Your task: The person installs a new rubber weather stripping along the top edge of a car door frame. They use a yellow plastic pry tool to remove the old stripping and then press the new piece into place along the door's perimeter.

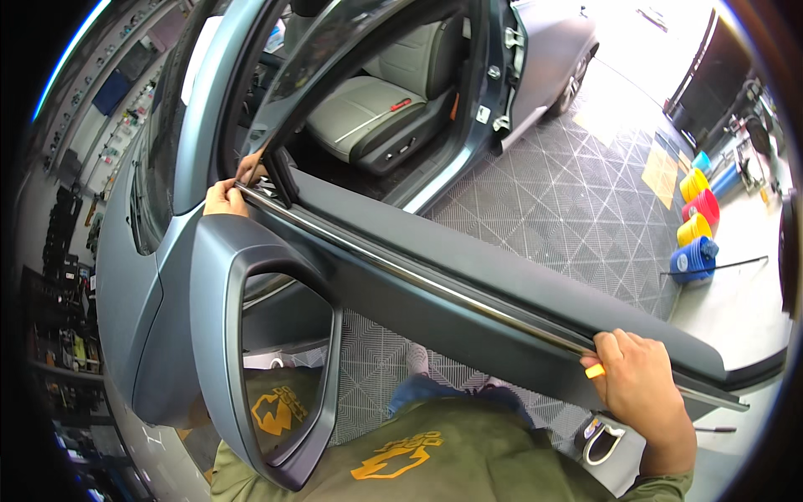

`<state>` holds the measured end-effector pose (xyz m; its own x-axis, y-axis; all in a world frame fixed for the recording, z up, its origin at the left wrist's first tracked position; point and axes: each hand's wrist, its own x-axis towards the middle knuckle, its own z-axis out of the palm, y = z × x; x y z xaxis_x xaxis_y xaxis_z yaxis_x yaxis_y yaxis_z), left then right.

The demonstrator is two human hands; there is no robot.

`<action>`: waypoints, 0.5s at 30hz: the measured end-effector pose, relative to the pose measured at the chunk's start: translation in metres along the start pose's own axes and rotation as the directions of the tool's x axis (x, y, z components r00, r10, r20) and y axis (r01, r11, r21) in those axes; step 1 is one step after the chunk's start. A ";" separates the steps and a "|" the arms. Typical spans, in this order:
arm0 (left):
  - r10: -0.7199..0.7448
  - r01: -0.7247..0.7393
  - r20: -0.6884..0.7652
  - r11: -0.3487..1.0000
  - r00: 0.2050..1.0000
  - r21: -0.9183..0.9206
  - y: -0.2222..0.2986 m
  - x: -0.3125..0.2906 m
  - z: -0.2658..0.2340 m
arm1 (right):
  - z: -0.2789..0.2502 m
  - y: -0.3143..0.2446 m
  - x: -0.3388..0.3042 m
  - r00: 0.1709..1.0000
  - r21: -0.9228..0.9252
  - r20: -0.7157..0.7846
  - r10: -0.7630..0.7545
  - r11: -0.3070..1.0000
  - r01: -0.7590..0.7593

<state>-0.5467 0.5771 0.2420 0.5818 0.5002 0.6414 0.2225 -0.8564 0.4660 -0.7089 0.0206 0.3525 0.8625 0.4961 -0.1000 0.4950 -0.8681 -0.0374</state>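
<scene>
A car door stands open in front of me, with a long shiny window trim strip along its top edge. My left hand is closed at the strip's front end, beside the window frame and just above the blue-grey side mirror. Farther back along the door, my right hand is closed over the strip's edge. A small yellow piece sticks out from under its fingers; the rest of it is hidden in the palm. The dark inner door panel lies behind the strip.
Through the window opening shows a grey car seat with a red-handled tool on it. Yellow, red and blue buckets stand on the right. Shelves with tools line the left wall. Patterned tiles cover the floor.
</scene>
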 end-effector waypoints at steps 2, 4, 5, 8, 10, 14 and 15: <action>0.036 -0.036 -0.020 0.999 0.999 -0.022 -0.040 0.008 0.008 | -0.002 -0.005 0.004 0.999 0.022 0.004 -0.045 0.999 0.045; 0.035 -0.037 -0.042 0.997 0.999 -0.064 -0.037 0.010 0.014 | -0.001 0.000 0.007 0.998 0.028 0.014 -0.064 0.998 0.063; 0.042 -0.043 -0.014 0.998 0.999 -0.039 -0.037 0.010 0.013 | -0.001 0.001 0.005 0.997 0.011 0.019 -0.078 0.997 0.078; -0.002 0.003 -0.005 0.999 1.000 0.041 -0.033 0.010 0.005 | 0.001 0.005 0.000 0.993 -0.020 0.029 -0.115 0.993 0.115; 0.010 -0.010 0.001 0.999 1.000 0.051 -0.026 0.009 -0.001 | 0.002 0.007 -0.003 0.994 0.010 0.017 -0.104 0.995 0.104; 0.016 -0.016 0.007 1.000 1.000 -0.022 -0.016 0.001 0.006 | -0.005 0.006 0.000 0.997 0.063 0.063 -0.039 0.997 0.035; 0.013 -0.013 -0.013 0.999 1.000 -0.041 -0.024 0.001 0.008 | -0.005 0.005 0.002 0.998 0.079 0.044 -0.051 0.996 0.048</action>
<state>-0.5451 0.5968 0.2271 0.5741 0.4910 0.6552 0.1826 -0.8569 0.4821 -0.7043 0.0177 0.3572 0.8304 0.5389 -0.1417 0.5257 -0.8420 -0.1210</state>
